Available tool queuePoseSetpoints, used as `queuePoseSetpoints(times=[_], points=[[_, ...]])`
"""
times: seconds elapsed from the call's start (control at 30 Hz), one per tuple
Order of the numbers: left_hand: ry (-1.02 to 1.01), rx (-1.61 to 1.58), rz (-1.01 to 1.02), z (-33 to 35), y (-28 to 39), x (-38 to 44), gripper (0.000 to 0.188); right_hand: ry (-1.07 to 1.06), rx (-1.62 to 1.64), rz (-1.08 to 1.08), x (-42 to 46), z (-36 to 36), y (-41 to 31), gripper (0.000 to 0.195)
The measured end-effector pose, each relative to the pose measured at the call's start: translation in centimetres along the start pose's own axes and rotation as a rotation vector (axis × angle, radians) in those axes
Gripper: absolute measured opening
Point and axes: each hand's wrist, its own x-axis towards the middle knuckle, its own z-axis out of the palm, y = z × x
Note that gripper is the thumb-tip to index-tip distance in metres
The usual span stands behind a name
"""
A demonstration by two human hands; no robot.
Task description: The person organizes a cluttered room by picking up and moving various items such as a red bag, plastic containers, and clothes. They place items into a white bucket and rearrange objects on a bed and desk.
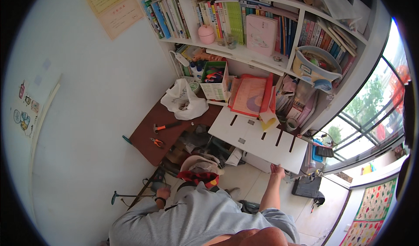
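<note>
A white slotted board [258,139] with two metal hinges lies across the right of the desk, its near end out over the floor. At its front edge is my right hand [277,170], palm turned up, fingertips against the edge and partly hidden. My left hand [162,193], a dark band on its wrist, is low at my left side beside a dark object; its fingers are blurred. On the brown desktop [144,148] rest a hammer [167,126] with an orange and black handle and orange-handled pliers [157,142].
A white plastic bag [185,100] and an open box of colourful items [214,82] stand behind the tools. Red folders [250,95] touch the board's rear. Cluttered bookshelves [229,46] rise behind. Below are a pale bucket [199,163] and a black case [307,185]. A window [366,108] is at right.
</note>
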Motion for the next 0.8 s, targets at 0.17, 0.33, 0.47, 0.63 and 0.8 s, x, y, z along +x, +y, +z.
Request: queuePoseSetpoints(times=[0.17, 0.33, 0.47, 0.63, 0.8], points=[[-0.207, 0.193, 0.122, -1.9, 2.4, 1.7, 0.014, -0.315, 0.151, 0.099, 2.3, -4.1, -0.7, 0.042], [-0.131, -0.116, 0.056, -3.6, 6.1, 4.6, 0.013, -0.442, -0.241, 0.085, -4.5, -6.5, 1.0, 0.034], [-0.055, -0.221, 0.379, -5.9, 17.3, 11.3, 0.012, -0.234, -0.243, 0.121, -5.2, -18.0, 5.0, 0.027], [-0.111, -0.319, 0.833, -11.1, 39.6, 13.1, 0.021, -0.169, 0.247, 0.193, -5.7, -34.5, 13.7, 0.017], [0.029, -0.257, 1.041, -8.8, 52.3, 15.7, 0.035, -0.237, -0.218, -0.214, -10.2, -44.8, 20.9, 0.008]])
